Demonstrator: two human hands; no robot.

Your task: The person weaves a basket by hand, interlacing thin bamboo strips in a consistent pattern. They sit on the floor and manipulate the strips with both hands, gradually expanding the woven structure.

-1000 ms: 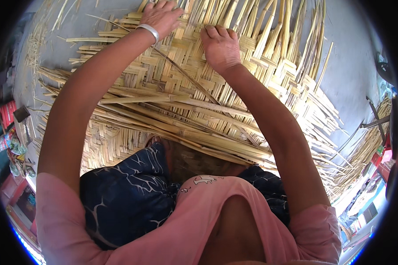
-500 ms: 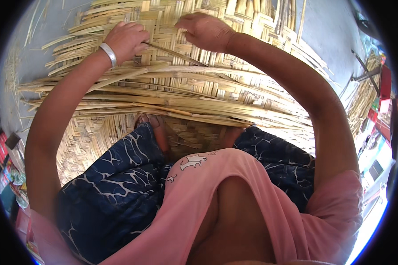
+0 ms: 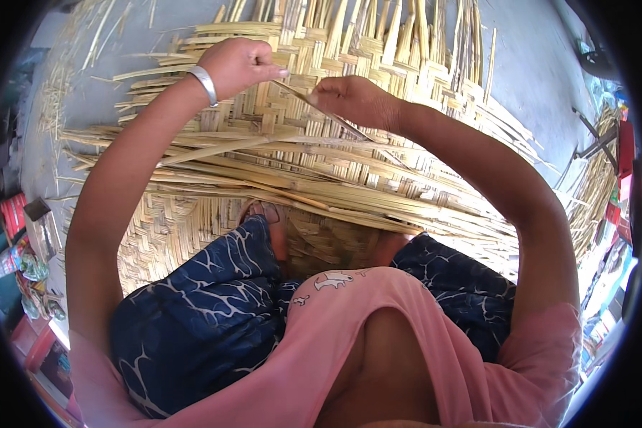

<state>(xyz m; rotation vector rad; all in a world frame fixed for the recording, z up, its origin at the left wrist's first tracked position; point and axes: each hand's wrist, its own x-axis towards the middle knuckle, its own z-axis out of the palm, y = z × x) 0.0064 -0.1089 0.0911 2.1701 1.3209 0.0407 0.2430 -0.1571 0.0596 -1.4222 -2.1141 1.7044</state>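
Thin reed strip (image 3: 348, 125) at twelve o'clock, slanting from past eleven down toward two, above or against a pale woven mat (image 3: 267, 123). Upper end pinched, by the look of it, between thumb and curled fingers of the left hand (image 3: 239, 68), at eleven o'clock; firmness impossible to tell. Right hand (image 3: 357, 100), between twelve and one, pinching the same strip farther along, fingertips slightly blurred. Probably best handled with a light double pinch: hold the short span between the hands straight, flat face untwisted, and draw along its length rather than sideways, to avoid splitting. Lower end reaching the loose reed bundle (image 3: 314, 178), over or under unclear; ease gently there, snagging being a likely risk. Bundle stretching from about ten o'clock toward three. Bare foot (image 3: 267, 212) near centre, at nine. Grey floor (image 3: 521, 93) at two; heaped reeds (image 3: 598, 182) at three.
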